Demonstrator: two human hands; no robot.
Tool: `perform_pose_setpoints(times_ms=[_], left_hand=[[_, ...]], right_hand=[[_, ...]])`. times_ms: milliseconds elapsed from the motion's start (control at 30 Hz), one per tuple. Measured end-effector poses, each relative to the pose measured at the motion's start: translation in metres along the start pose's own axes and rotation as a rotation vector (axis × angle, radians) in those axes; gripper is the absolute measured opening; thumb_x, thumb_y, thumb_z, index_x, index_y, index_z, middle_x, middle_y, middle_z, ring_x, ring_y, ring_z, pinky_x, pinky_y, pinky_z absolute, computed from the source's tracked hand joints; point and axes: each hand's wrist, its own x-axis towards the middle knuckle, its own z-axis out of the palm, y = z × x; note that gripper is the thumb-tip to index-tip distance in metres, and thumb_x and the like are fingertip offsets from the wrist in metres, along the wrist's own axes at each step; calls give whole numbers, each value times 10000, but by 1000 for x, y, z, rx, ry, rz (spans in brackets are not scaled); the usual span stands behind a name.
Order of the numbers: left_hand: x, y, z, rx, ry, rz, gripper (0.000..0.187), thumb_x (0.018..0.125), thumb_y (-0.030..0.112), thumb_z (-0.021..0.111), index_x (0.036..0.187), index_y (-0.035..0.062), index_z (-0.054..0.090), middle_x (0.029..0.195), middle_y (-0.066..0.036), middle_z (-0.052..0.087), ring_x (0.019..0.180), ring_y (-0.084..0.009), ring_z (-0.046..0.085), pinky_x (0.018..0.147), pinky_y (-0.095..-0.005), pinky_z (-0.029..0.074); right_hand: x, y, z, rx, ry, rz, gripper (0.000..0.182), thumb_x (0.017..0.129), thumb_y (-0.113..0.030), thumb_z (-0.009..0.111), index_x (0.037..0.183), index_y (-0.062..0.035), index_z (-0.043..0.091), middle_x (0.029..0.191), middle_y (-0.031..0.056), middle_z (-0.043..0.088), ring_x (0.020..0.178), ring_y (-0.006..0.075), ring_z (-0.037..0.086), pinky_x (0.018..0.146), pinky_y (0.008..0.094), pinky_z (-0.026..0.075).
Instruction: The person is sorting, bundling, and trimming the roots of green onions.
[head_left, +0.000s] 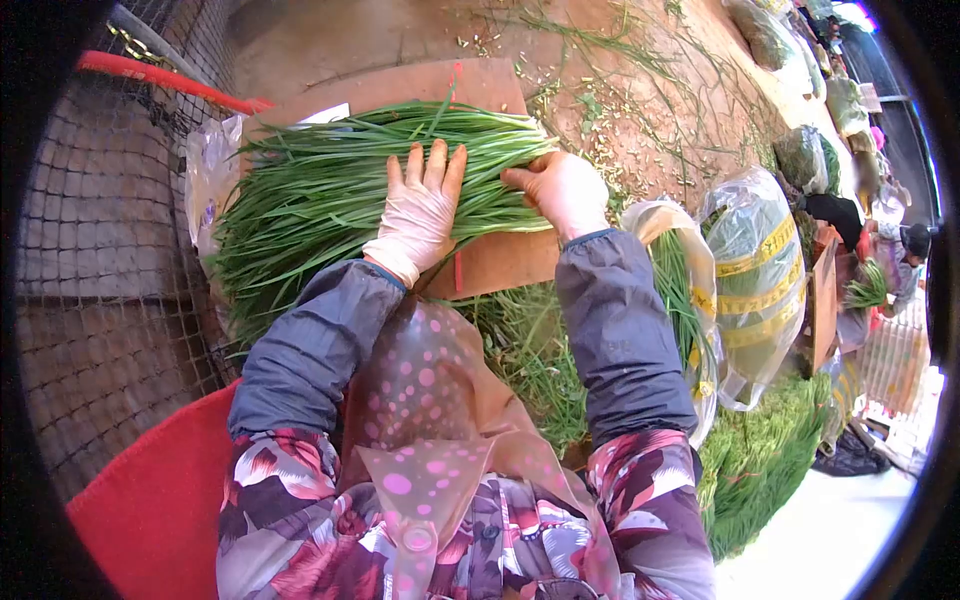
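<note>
A thick pile of long green garlic chives [320, 190] lies across a brown board [505, 265], leaves to the left and pale stem ends to the right. Spread flat on top of the pile is my left hand [420, 205], in a thin whitish glove with the fingertips showing. My right hand [572, 195] is at the stem ends, its thumb and curled fingers closed on some of the chives. Part of a red strip [458, 272] shows at the board's lower edge, and the pile hides its middle.
Clear bags with yellow printed tape [755, 285] stand to my right, beside loose chives [765, 470]. Scraps litter the ground [640, 110] ahead. Black netting [110, 240] and a red pipe [165, 78] are on the left. Another person [900, 260] sits at the far right.
</note>
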Motion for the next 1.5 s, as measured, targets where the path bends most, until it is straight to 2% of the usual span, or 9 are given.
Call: perform_pose_setpoints(times_ms=[267,333,367,533,700,1067,1200,1333,1500], left_hand=[[-6,-1,11,3,61,24,1210,497,348,861,1477,76,206,1514,-199,204,1377,-435,227,1078,-621,216],[-8,0,13,-27,108,49,1200,507,340,856,1478,75,203,1531,-196,173,1397,-432,190,1088,-624,187],[-8,-1,13,-24,85,51,1182,526,337,845,1481,77,200,1544,-195,143,1412,-428,157,1092,-633,157],[-8,0,12,6,97,56,1188,524,377,835,1479,67,201,1548,-202,129,1421,-433,121,1093,-648,116],[-10,0,9,20,101,67,1184,519,412,827,1475,58,224,1552,-209,112,1429,-441,82,1098,-652,73],[-10,-2,14,52,101,47,1120,563,410,809,1475,85,246,1526,-196,190,1386,-436,205,1077,-643,177],[-4,-5,9,36,65,65,1096,575,359,803,1464,60,236,1482,-190,257,1333,-420,303,1048,-623,253],[-7,-5,12,35,88,70,1089,591,377,797,1465,59,233,1489,-187,251,1336,-419,299,1051,-620,250],[-5,-4,6,41,28,66,1079,598,404,787,1463,64,239,1493,-184,249,1343,-418,292,1062,-610,239]], right_hand=[[-1,42,-19,-437,348,-34,279,794,-293,560,831,-58,706,749,196,672,780,362,670,739,439,526],[-6,96,-62,-817,-38,-50,297,770,-245,594,901,-3,705,792,228,673,817,359,677,743,430,529],[-7,121,-69,-603,41,187,290,773,-214,595,928,6,703,833,221,680,846,355,676,755,419,529],[-24,49,-78,-230,342,-206,396,776,-450,688,969,-108,731,828,106,704,775,215,688,724,356,520],[26,-40,-33,-530,-17,-222,370,769,-457,677,878,-109,738,747,91,696,735,235,681,702,366,518],[-21,99,-79,-634,350,-26,237,800,-268,598,817,-64,716,723,169,674,723,329,679,649,455,534],[-129,181,-17,-881,-743,142,395,719,-414,723,1021,-160,733,940,173,694,928,317,666,839,381,515],[-132,140,38,-191,-93,-530,178,801,-220,670,968,-188,724,799,82,667,732,274,653,646,376,522],[-67,38,64,-355,-105,-981,310,754,-178,660,1059,-226,684,672,85,583,658,295,620,586,406,497]])
